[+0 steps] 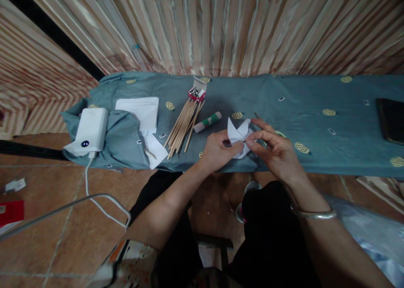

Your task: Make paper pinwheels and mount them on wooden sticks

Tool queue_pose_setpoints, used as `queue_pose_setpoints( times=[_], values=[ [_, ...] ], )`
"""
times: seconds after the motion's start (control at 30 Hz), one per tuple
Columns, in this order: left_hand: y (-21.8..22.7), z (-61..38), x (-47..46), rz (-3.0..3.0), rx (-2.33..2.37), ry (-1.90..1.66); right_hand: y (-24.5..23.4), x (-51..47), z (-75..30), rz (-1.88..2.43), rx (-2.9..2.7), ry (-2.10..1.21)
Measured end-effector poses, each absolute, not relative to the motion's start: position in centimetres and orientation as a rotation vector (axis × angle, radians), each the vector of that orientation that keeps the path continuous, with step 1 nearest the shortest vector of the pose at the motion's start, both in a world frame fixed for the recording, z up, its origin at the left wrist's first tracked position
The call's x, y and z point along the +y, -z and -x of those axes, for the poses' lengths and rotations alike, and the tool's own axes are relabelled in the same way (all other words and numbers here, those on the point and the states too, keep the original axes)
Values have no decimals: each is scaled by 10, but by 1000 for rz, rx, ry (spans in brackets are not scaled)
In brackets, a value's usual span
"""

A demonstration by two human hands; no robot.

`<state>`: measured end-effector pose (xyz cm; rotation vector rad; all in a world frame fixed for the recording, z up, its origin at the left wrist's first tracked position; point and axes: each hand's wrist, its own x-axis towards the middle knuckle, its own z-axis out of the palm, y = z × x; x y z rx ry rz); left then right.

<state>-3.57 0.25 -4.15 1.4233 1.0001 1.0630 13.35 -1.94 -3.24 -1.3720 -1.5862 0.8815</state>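
A white paper pinwheel with curled blades is held over the cloth, close to the table's front edge. My left hand is closed on its left side, the thumb pressing near the centre. My right hand pinches the pinwheel's centre between thumb and forefinger. A small dark spot shows at that pinch, too small to name. Partly hidden behind my right hand lies something with a thin pointed tip and a green loop, perhaps scissors. Just left of the pinwheel lies a glue stick with a green label.
Several thin wooden sticks lie beside a small open red box of shiny metal pieces. White paper sheets and a white power bank with a cable are at left. A dark phone-like object lies far right. Curtains hang behind.
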Motion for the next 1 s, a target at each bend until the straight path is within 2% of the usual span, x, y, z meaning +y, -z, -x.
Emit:
queue_pose_setpoints(
  times=[0.37, 1.0],
  values=[
    [46, 35, 5, -1544, 1028, -1063, 32, -19, -131, 1386, -1608, -880],
    [58, 33, 16, -1103, 1103, -1090, 23, -19, -138, 1374, -1595, -847]
  ],
)
